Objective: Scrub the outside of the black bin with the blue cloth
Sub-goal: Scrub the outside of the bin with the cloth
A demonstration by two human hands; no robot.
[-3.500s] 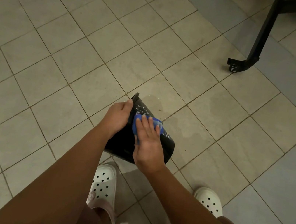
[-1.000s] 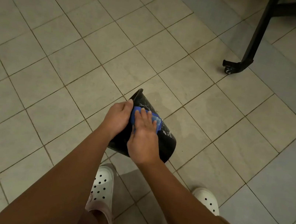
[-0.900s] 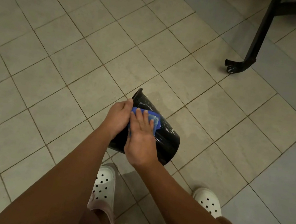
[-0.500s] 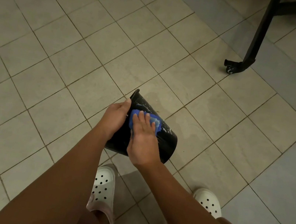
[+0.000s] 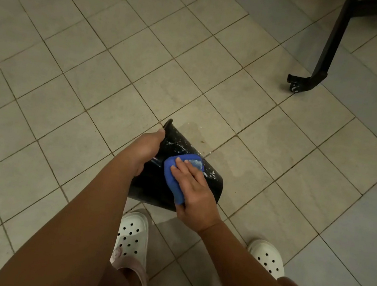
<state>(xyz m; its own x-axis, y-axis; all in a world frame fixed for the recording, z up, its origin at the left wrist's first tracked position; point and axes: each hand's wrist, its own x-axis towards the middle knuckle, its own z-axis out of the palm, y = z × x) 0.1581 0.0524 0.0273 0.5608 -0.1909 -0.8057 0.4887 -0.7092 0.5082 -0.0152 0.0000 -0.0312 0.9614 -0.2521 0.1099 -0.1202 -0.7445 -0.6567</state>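
**A:** The black bin (image 5: 212, 183) is tipped on its side over the tiled floor (image 5: 94, 73), just ahead of the white shoes (image 5: 133, 235). Its mouth is turned left and suds streak its wall.

**B:** The left hand (image 5: 145, 151) is hooked over the rim, a firm clamp. The right hand (image 5: 193, 193) lies flat, fingers straight, pressing the blue cloth (image 5: 172, 177) onto the side. The thumb is hidden under the fold.

**A:** What makes this a good scrub?

**B:** I'd say overlapping strokes from rim to base, with pressure from the palm, not the fingertips. Roll the bin with the left hand so the underside gets its turn. Wet plastic slips, so the rim hold mustn't loosen.
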